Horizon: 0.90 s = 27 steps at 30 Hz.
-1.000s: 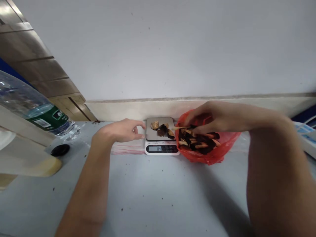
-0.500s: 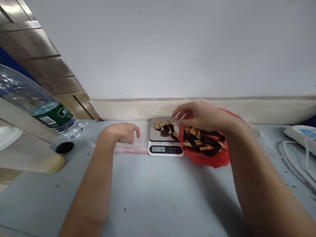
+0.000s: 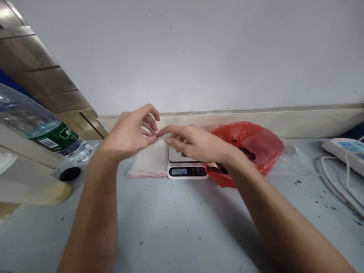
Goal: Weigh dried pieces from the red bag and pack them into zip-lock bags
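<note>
Down front on the table (image 3: 167, 227): small dark specks dot the pale surface, and a forearm reaches in from either side.
Left edge: a cloudy container (image 3: 34, 185) leans into view, a black disc (image 3: 69, 173) just beside it.
Digital scale (image 3: 187, 172): dead centre, its display lit and looking like 8.4, much of the pan behind the right hand.
Clear bags (image 3: 150, 161): a flat stack just left of the scale, reddish lines along the near edge.
Red bag (image 3: 247, 132): right of the scale, mouth open, dark dried pieces (image 3: 247, 153) inside, the right forearm crossing in front.
Right hand (image 3: 196, 142): over the pan, index finger and thumb stretched left; any grip, I can't tell.
Left hand (image 3: 127, 132): above the stack's far end, fingers curled, thumb meeting the right fingertips; whether it pinches film, I can't tell.
Far right: a white power strip (image 3: 345, 149) with its cable.
Backdrop: a plain pale wall (image 3: 199, 57).
</note>
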Tool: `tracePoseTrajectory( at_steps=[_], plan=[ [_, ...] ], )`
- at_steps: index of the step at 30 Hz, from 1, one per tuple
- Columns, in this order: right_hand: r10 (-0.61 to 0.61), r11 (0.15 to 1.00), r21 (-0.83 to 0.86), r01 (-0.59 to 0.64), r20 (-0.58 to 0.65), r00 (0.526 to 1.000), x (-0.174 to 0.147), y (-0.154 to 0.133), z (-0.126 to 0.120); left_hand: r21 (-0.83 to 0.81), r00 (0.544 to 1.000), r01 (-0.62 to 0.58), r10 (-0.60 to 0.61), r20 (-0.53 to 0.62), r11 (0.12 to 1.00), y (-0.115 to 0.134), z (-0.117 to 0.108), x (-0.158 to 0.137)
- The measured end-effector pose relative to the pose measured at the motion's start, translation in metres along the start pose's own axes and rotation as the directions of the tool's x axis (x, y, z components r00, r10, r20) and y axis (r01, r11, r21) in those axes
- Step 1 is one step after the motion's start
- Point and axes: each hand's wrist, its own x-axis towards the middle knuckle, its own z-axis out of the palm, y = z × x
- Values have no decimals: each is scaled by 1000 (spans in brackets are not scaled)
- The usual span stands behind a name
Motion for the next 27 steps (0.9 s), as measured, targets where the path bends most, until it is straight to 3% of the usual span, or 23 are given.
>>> tracePoseTrajectory(
  at_steps=[3, 6, 8, 10, 12, 15, 18, 20, 23, 27],
  plan=[
    [118, 992, -39, -120, -66, 991, 6, -3, 7, 9, 990, -29, 30, -137, 1000, 5, 2, -2],
    [279, 958, 4, -286, -230, 932, 8, -3, 6, 24, 978, -56, 59, -201, 998, 9, 2, -4],
    [265, 964, 66, -257, -326, 907, 7, -1, 3, 17, 987, -109, 110, -115, 994, 11, 3, -5],
    [211, 976, 125, -178, -353, 912, 6, -1, 1, 24, 988, -132, 130, 82, 991, 11, 4, -5],
    [189, 974, 182, -138, -305, 934, 4, -2, -2, 54, 963, -117, 99, 252, 992, 9, 6, -4],
    [222, 965, 200, -170, -274, 936, 3, 0, -6, 94, 958, -86, 56, 282, 992, 3, 8, -1],
    [330, 935, -13, -353, -325, 886, 1, 9, -9, 169, 965, -26, -20, 262, 985, -6, 7, 2],
    [417, 869, -183, -460, -233, 879, 0, 15, -9, 225, 943, 42, -113, 313, 973, -12, 6, 2],
    [512, 804, -346, -483, -9, 859, 1, 18, -5, 284, 886, 110, -223, 407, 953, -16, 6, 3],
    [506, 782, -436, -446, 26, 862, 8, 16, 5, 277, 856, 99, -223, 465, 956, -16, 11, 4]
  ],
)
